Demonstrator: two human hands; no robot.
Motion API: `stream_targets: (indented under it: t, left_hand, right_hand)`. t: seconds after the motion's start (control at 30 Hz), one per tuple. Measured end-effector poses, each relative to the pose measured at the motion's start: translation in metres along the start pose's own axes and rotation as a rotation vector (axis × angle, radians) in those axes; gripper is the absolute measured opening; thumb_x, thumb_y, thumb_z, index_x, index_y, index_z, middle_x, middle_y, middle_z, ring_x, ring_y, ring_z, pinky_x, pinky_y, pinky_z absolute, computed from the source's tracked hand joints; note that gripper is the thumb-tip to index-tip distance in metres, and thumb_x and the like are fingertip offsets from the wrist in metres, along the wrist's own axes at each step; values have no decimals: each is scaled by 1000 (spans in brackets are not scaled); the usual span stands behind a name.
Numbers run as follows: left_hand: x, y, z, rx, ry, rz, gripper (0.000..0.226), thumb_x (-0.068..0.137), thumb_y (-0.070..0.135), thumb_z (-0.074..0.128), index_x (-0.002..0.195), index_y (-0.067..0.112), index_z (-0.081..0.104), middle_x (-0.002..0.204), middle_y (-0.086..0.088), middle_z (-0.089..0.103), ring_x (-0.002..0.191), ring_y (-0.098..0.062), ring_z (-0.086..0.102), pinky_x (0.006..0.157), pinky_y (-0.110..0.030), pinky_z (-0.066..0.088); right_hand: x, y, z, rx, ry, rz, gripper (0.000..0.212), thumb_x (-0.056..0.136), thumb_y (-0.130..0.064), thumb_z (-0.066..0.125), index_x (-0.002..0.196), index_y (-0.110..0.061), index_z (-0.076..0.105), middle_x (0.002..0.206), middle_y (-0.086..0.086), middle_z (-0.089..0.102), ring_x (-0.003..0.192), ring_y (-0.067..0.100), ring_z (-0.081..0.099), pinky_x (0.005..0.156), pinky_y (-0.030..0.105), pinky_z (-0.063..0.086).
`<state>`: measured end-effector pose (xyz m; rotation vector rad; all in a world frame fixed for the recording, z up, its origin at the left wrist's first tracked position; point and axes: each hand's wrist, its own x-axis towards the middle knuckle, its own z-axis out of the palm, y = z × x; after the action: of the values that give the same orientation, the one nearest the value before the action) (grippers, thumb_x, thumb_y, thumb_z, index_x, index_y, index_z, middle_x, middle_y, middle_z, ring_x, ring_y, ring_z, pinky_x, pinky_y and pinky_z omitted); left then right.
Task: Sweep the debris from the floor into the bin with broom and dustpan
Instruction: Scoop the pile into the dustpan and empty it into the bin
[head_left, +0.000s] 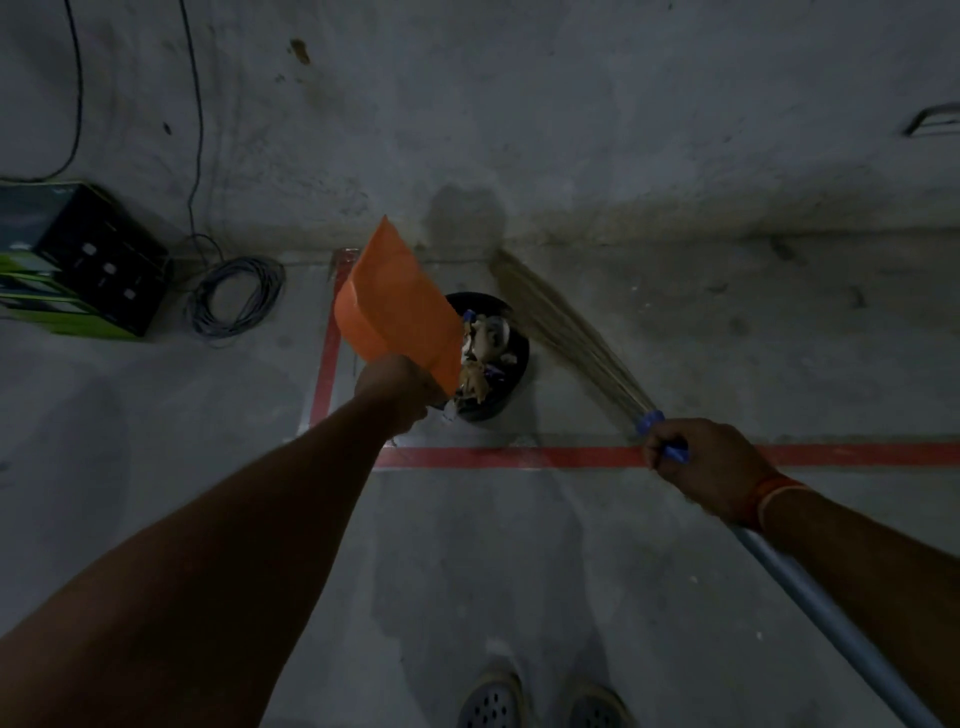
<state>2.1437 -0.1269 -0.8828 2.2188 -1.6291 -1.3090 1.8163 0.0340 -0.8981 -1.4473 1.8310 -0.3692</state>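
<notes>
A person looks down at a small black bin (511, 364) standing on a grey concrete floor (467, 561), inside a corner of red floor tape (519, 456). The left hand (396, 391) grips the handle of an orange dustpan (397, 312), fingers curled around it, and holds the pan tipped up steeply over the bin's left rim. Crumpled paper and other debris (483, 353) fills the bin to its top. The right hand (698, 465), fingers wrapped around the blue grip, holds a broom (566, 325) whose straw bristles fan out just to the right of the bin and beyond it. A black box (98, 260) and a coiled cable (236, 299) lie well to the left of the bin. This looks like the emptying step, late in the task. The next move likely calls for lowering the pan away from the bin without knocking the heaped debris out.
</notes>
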Motion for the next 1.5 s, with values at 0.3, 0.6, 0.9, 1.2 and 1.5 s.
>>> stream_targets:
  t: [0.3, 0.6, 0.9, 1.2, 1.5]
  left_hand:
    - [-39, -45, -6, -344, -32, 71, 29, 95, -11, 46, 95, 0, 72, 51, -2, 57, 32, -9, 40, 35, -20, 28]
    - [-36, -93, -76, -599, 65, 154, 34, 98, -11, 40, 101, 0, 73, 48, 1, 33, 34, -8, 29, 37, -15, 22]
    - [12, -186, -173, -585, 41, 170, 42, 96, -14, 39, 95, 4, 76, 49, -3, 37, 36, -12, 29, 40, -16, 22]
    - [60, -302, -248, -591, -53, 60, 37, 102, -6, 43, 93, 6, 76, 46, -3, 34, 36, -11, 26, 39, -16, 23]
    - [98, -356, -287, -565, -105, 52, 29, 103, 0, 48, 97, 5, 76, 45, -4, 37, 36, -10, 29, 37, -16, 24]
  right_hand:
    - [1, -33, 3, 452, -55, 58, 18, 88, 2, 59, 79, -13, 64, 56, 17, 55, 45, 27, 53, 45, 33, 47]
    - [40, -143, 48, 666, -14, 41, 12, 85, 10, 54, 81, -1, 60, 69, 19, 54, 49, 27, 51, 38, 25, 43]
    - [107, -268, 184, 659, -23, 112, 16, 86, 9, 52, 81, -3, 61, 70, 14, 55, 40, 18, 51, 39, 24, 45]
    - [184, -344, 345, 554, 47, 205, 24, 86, 1, 54, 74, -20, 60, 70, 10, 59, 46, 22, 56, 44, 25, 47]
    - [270, -353, 388, 661, 204, 384, 33, 88, 1, 48, 68, -24, 56, 76, 9, 56, 54, 26, 54, 53, 32, 49]
